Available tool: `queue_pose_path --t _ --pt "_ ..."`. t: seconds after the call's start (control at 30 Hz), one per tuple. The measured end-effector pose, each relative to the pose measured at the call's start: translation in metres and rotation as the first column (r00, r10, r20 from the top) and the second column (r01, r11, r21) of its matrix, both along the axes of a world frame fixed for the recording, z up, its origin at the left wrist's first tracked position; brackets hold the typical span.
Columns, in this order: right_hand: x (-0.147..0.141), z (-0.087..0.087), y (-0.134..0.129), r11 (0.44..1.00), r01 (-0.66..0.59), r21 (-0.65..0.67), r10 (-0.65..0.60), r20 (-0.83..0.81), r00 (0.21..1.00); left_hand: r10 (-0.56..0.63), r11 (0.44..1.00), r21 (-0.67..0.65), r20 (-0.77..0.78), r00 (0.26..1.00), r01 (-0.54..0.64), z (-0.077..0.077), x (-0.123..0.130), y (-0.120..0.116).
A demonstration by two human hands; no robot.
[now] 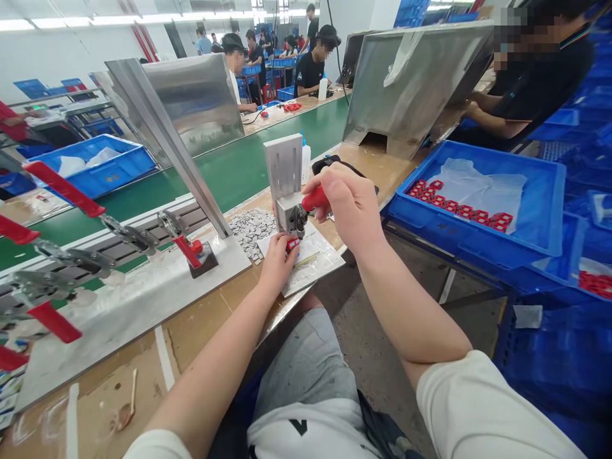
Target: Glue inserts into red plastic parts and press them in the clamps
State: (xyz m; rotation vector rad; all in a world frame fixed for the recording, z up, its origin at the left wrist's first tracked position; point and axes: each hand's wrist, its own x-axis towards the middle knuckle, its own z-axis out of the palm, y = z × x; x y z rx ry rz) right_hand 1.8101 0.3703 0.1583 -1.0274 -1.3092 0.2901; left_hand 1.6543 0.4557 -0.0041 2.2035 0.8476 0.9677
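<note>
The right hand [351, 201] curls around the smooth red handle [313, 199] of a metal toggle clamp [298, 220]; just below, the left hand [276, 260] pinches a small red part [292, 244] over a flat, scuffed plate [329, 258]. Thin grey chips [252, 231] heap on the tan surface [191, 344].

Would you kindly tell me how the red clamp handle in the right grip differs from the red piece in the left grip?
The red clamp handle looks larger, the red piece smaller. The handle sits higher, the piece lower. The right grip wraps the handle, while the left grip holds the piece by fingertips. Both are red and partly covered.
</note>
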Motion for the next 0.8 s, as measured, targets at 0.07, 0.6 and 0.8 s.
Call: queue_pose_path --t 0.07,0.6,0.8 --pt "0.0 0.0 -0.001 1.0 -0.006 -0.012 0.005 -0.014 1.0 -0.001 0.999 0.036 -0.021 1.0 0.002 -0.004 0.002 0.001" --pt "-0.001 -0.079 -0.03 0.96 0.199 0.199 -0.21 0.034 0.977 0.026 0.998 -0.066 0.095 0.995 -0.019 -0.009 -0.009 -0.009" --pt "-0.002 -0.078 -0.028 0.958 0.229 0.173 -0.242 0.056 0.969 0.006 0.995 -0.096 0.103 0.995 0.004 -0.011 -0.01 -0.009"
